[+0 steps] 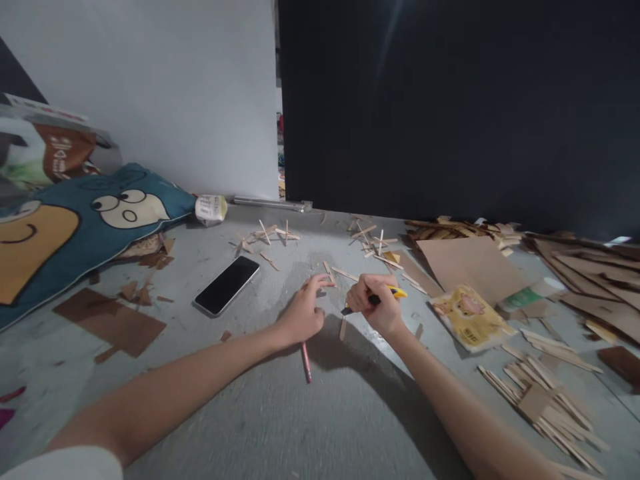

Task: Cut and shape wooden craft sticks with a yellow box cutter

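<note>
Yellow-black, one cutter (399, 292) in the right hand (376, 307) seemingly touches one stick (343, 329).

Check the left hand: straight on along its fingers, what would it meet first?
Likely the right hand, gripping a yellow-and-black cutter. Depth is unclear; the left hand might brush the nearby wooden stick first.

A plastic-handled cutter (399, 292) is gripped in the right fingers (357, 294), with matt wooden sticks (389, 263) beyond. Left of the left fingers (314, 283), a phone (227, 285) is faced with glossy glass, a cushion (85, 200) covered in cloth; right of both, matt cardboard (463, 263) is seen.
</note>
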Available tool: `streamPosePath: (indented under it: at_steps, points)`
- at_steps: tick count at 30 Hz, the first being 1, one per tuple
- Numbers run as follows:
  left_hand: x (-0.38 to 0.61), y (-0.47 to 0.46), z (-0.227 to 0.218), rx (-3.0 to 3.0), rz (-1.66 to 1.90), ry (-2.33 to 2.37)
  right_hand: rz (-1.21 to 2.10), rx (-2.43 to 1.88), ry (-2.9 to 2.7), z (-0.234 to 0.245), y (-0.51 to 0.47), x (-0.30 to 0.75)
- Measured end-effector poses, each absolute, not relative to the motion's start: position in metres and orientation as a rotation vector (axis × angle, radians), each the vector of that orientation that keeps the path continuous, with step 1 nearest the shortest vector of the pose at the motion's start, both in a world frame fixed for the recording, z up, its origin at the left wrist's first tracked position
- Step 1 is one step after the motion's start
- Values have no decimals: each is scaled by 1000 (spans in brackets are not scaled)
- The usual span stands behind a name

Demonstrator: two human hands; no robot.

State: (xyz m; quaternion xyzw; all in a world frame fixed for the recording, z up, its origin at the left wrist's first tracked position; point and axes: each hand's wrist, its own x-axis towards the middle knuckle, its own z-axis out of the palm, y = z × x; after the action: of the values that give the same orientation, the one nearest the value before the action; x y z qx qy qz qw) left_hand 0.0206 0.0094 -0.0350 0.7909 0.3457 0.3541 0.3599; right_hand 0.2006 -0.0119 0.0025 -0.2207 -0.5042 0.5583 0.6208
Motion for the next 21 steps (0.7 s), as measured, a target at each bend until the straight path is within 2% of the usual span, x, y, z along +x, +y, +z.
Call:
streamPosePath:
  at_steps: [6, 21]
  points:
    - [23, 14, -35, 1930, 995, 1093, 1252, -524, -1146, 8, -13, 204]
    - [29, 6, -29, 2242, 555, 862, 1318, -548, -1050, -5, -10, 208]
